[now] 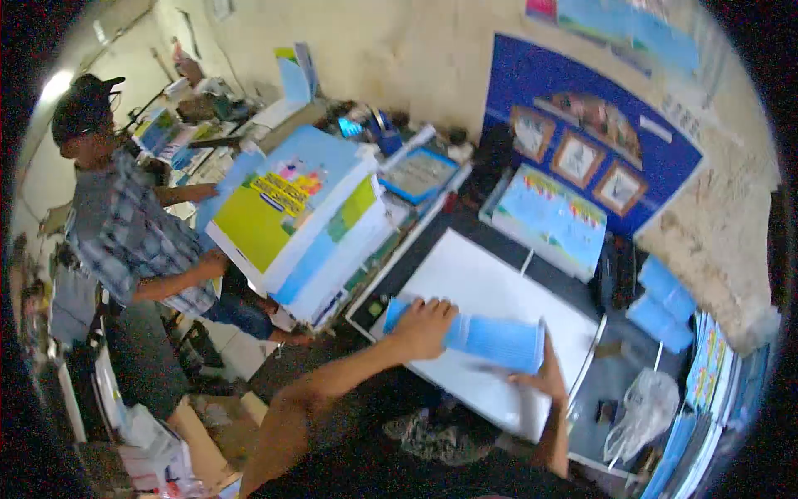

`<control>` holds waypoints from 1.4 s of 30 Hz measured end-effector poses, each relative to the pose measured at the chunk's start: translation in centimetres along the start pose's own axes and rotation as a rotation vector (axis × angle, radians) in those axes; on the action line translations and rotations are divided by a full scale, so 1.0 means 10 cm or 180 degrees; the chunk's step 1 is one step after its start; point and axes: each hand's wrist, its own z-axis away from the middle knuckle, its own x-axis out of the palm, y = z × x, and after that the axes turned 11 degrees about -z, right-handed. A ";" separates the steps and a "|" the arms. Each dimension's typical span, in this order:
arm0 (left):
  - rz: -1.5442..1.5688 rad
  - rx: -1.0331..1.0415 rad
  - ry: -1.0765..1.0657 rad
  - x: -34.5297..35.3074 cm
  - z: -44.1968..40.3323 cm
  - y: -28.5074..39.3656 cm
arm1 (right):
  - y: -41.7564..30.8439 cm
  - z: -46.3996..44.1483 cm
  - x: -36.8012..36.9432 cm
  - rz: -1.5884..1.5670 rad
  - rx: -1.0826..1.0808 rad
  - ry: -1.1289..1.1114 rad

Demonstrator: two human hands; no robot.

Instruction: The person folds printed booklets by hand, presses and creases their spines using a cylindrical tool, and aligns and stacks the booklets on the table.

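Note:
A long blue bundle (495,339), which looks like a stack of narrow printed sheets, lies across the white board (474,274) on the dark table. My left hand (424,327) rests over the bundle's left part, its fingers on the top face. At the right end, my right hand (546,374) grips the bundle's edge, with the thumb at the near side. Behind the board sits a stack of colourful printed sheets (549,218).
A co-worker (137,208) in a checked shirt stands at left beside a tall stack of printed covers (291,200). A crumpled plastic bag (647,407), blue bundles (662,303) and upright stacks (711,366) are at right. An open cardboard box (204,445) is at lower left.

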 end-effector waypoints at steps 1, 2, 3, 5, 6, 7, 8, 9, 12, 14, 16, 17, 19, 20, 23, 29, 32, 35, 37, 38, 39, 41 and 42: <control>-0.0024 0.0026 0.0079 0.05 -0.01 -0.02 | -0.15 0.01 -0.15 0.1069 -0.0175 -0.0052; -0.0019 0.0013 -0.0129 0.01 -0.03 -0.03 | -0.28 0.02 -0.26 0.2121 -0.0307 -0.0158; -0.0170 -0.0018 -0.0067 0.03 -0.04 -0.02 | -0.60 0.01 -0.20 0.2418 -0.0287 -0.0073; -0.0148 -0.0127 -0.0179 0.03 -0.09 -0.03 | -1.15 0.03 0.03 0.2683 -0.0406 0.0144; 0.0154 -0.0013 -0.0100 0.02 -0.09 -0.05 | -1.27 0.01 0.16 0.2717 -0.0658 0.0301; 0.0136 0.0033 0.0238 0.09 -0.08 -0.05 | -1.27 -0.02 0.25 0.2783 -0.0678 0.0022; 0.0189 0.0073 0.0230 0.02 -0.07 -0.04 | -1.26 -0.06 0.31 0.2829 -0.0736 -0.0264; 0.0176 0.0088 0.0172 -0.03 -0.08 -0.02 | -1.20 -0.12 0.34 0.2903 -0.0623 -0.0509; 0.0120 0.0102 0.0154 -0.08 -0.07 0.02 | -0.88 -0.26 0.45 0.3083 -0.0514 -0.0801; 0.0102 0.0089 0.0186 -0.10 -0.08 -0.01 | -0.74 -0.39 0.53 0.3140 -0.0451 -0.0803; 0.0143 0.0114 0.0183 -0.02 -0.09 -0.03 | -0.62 -0.51 0.56 0.3194 -0.0615 -0.0810; -0.0122 0.0132 0.0225 0.01 -0.08 -0.03 | -0.63 -0.58 0.59 0.3118 -0.0506 -0.0931; 0.0227 0.0308 0.0270 -0.07 0.01 -0.02 | -0.57 -0.59 0.60 0.3110 -0.0479 -0.1077; 0.0373 0.0397 0.0386 -0.15 -0.04 -0.03 | -0.60 -0.63 0.58 0.3150 -0.0469 -0.1051; 0.0632 0.0657 0.0791 -0.22 -0.07 -0.01 | -0.59 -0.61 0.59 0.3089 -0.0506 -0.0990; 0.0844 0.0536 0.0619 -0.13 -0.16 0.05 | -0.40 -0.57 0.65 0.3039 -0.0763 -0.0786; 0.0985 0.0556 0.0864 -0.07 -0.17 0.07 | -0.48 -0.56 0.66 0.3126 -0.0674 -0.0949; 0.1062 0.0625 0.0917 -0.13 -0.10 0.07 | -0.53 -0.48 0.70 0.3229 -0.1051 -0.0822; 0.1050 0.0651 0.0930 -0.23 -0.02 0.13 | -0.47 -0.45 0.69 0.3189 -0.1172 -0.0720; 0.0655 0.0735 0.0871 -0.19 -0.02 0.17 | -0.33 -0.45 0.71 0.3156 -0.1157 -0.0669; 0.0254 0.0811 0.0801 -0.11 -0.05 0.22 | -0.26 -0.44 0.73 0.3116 -0.1148 -0.0623; -0.0172 0.0911 0.0697 -0.03 -0.12 0.19 | -0.22 -0.45 0.76 0.3544 -0.1181 -0.0761; -0.0172 0.0927 0.0637 0.01 -0.13 0.17 | -0.20 -0.44 0.76 0.3766 -0.1181 -0.0821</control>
